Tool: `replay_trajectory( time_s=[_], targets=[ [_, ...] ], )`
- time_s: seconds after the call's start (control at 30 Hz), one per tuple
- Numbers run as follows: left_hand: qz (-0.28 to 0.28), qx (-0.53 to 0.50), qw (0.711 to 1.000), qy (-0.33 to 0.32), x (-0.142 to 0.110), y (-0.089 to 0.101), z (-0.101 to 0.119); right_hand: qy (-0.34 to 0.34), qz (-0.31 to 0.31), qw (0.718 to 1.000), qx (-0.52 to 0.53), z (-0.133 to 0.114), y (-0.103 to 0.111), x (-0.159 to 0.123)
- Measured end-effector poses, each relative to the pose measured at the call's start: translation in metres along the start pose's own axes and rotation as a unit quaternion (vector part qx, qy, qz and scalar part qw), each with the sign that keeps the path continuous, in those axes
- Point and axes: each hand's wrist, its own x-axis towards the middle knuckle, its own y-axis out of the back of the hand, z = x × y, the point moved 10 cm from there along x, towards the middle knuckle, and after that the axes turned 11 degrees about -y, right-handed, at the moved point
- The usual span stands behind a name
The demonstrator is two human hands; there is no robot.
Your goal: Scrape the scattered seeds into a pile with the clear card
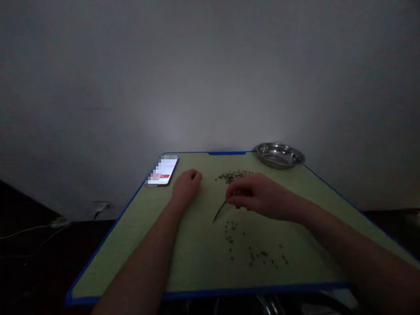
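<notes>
My right hand (259, 196) is closed in a pinch on a thin, dark pointed tool, maybe tweezers (220, 211), whose tip rests on the green table top (138, 245). Several small dark seeds (233, 176) lie in a pile just beyond that hand, and more scattered seeds (252, 251) lie below it toward me. My left hand (186, 184) rests on the table as a loose fist, left of the seed pile, with nothing visible in it.
A lit phone (163, 171) lies at the table's far left corner. A shallow metal bowl (280, 154) sits at the far right corner. The table has a blue edge and stands against a plain wall; cables lie on the dark floor at left.
</notes>
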Motion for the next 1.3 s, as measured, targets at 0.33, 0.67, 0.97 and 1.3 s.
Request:
replay_trajectory(
  time_s=[0.33,0.67,0.97,1.3],
  targets=[
    [0.002,-0.004,1.0,0.008,0.002,0.0,0.001,0.011,-0.048,0.999,0.019,0.002,-0.052,-0.031],
    [-0.006,-0.011,1.0,0.021,0.001,-0.001,0.0,-0.034,-0.036,0.998,-0.043,0.04,-0.036,-0.053],
    [-0.008,-0.009,1.0,0.021,0.001,0.001,0.0,-0.094,-0.009,0.995,-0.036,0.079,-0.016,-0.071],
    [-0.012,0.0,1.0,0.022,0.002,0.002,0.0,-0.072,0.086,0.988,0.106,0.08,0.042,-0.075]
  ],
)
